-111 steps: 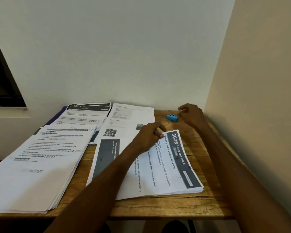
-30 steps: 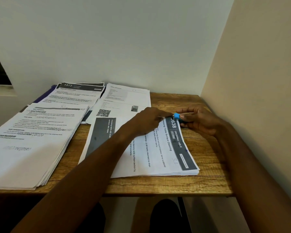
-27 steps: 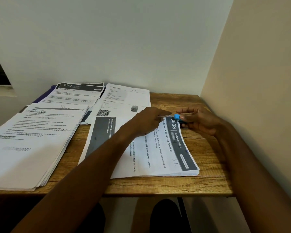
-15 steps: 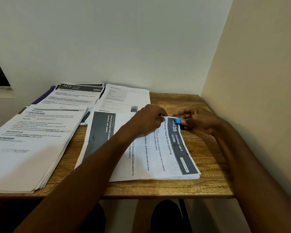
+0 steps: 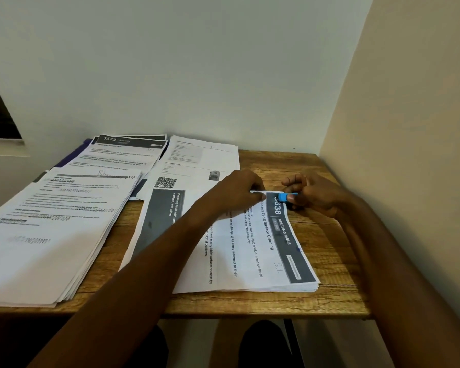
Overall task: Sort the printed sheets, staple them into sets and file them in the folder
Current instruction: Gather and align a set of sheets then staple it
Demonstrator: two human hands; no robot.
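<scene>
Left of the small blue plastic stapler [image 5: 284, 197], the left hand [image 5: 239, 192] pinches the white printed "Dressing Table" set [image 5: 250, 243] on the wooden counter [image 5: 327, 235]; the stapler straddles its far corner, long axis across the header band, gripped by right hand [image 5: 316, 196] fingers [image 5: 292, 198].

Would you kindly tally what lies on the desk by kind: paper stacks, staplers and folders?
Paper stacks: 4: large left stack, 1573 stack, QR-code stack, Dressing Table set
Staplers: 1: blue stapler, in the right hand
Folders: 1: dark folder, mostly hidden
Total: 6
</scene>
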